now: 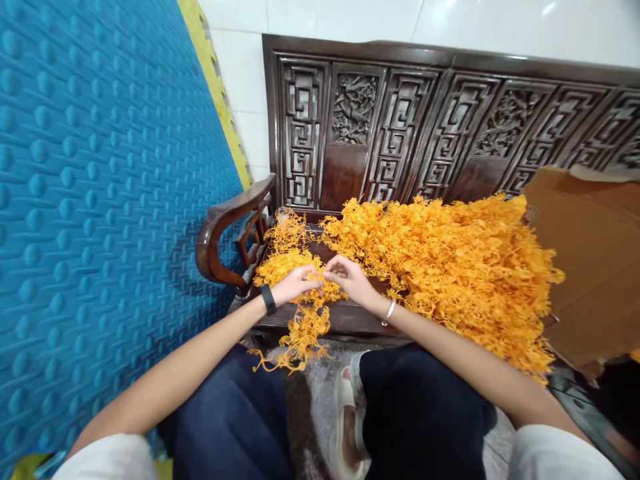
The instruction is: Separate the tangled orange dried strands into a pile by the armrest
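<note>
mid-frame, the left hand [299,283] pinches an orange sprig [307,327]; the right hand [350,277] curls beside it, whether pinching i cannot tell; an orange heap [465,267] lies centre-right.

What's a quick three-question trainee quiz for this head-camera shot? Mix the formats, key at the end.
1. Multiple choice: relative to the left hand and the right hand, where in the picture is the larger orange pile?
A) to their left
B) to their right
C) directly below them

2. True or false: the black band is worn on the left arm.

3. Fill in: the larger orange pile lies in front of the carved ____ of the dark wooden bench.

Key:
1. B
2. True
3. backrest
</note>
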Available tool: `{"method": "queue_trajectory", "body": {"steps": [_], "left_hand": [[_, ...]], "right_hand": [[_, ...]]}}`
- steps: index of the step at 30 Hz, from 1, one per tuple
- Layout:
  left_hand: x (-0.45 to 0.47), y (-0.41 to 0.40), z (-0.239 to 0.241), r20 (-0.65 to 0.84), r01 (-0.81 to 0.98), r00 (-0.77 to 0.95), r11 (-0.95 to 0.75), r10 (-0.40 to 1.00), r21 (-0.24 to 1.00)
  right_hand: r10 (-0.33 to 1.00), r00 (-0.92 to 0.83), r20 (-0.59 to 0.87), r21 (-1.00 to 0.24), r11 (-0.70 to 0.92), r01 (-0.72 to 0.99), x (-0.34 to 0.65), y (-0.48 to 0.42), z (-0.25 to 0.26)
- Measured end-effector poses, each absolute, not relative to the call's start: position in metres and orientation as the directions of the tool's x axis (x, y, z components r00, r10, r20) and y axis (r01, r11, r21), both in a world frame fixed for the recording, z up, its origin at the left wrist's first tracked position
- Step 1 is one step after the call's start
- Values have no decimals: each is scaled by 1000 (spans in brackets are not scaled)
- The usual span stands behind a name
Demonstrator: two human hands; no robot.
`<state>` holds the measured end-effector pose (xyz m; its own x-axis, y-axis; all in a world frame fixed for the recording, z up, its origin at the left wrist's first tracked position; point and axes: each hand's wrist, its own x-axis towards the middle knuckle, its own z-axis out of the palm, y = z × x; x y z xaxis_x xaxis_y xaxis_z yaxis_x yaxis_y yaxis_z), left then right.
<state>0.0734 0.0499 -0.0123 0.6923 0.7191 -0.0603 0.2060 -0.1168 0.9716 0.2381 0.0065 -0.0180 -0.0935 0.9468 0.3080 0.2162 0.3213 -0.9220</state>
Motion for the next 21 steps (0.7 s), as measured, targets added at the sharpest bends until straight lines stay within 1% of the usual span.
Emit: {"method": "queue_trajectory", "body": {"steps": [2,5,8,10,11,14,19,21], "left_hand": [[65,46,-13,-45,212,655,-127,754,969],[52,37,-15,-29,206,500,-86,866,975],[39,27,-16,-140,189,356,76,924,979],[32,22,-16,-209,171,327,160,922,972],[29,20,-16,-216,160,322,172,922,972],[23,18,-15,-170,132,340,132,925,982],[30,25,-19,-54,118,361,11,931,993],[34,29,-22,-16,124,370,-32,929,992]], "right_hand": [[944,-124,305,-928,323,182,232,13,-22],[942,-172,286,-945,308,111,219,25,-26],[935,-234,267,-955,290,68,205,33,-29],[929,-272,252,-961,274,44,198,36,-33],[928,-285,241,-965,262,35,196,36,-34],[934,-310,180,-981,194,14,192,34,-39],[943,-329,-44,-995,-70,-66,198,29,-38],[951,-303,-65,-996,-80,-38,202,28,-36]]}}
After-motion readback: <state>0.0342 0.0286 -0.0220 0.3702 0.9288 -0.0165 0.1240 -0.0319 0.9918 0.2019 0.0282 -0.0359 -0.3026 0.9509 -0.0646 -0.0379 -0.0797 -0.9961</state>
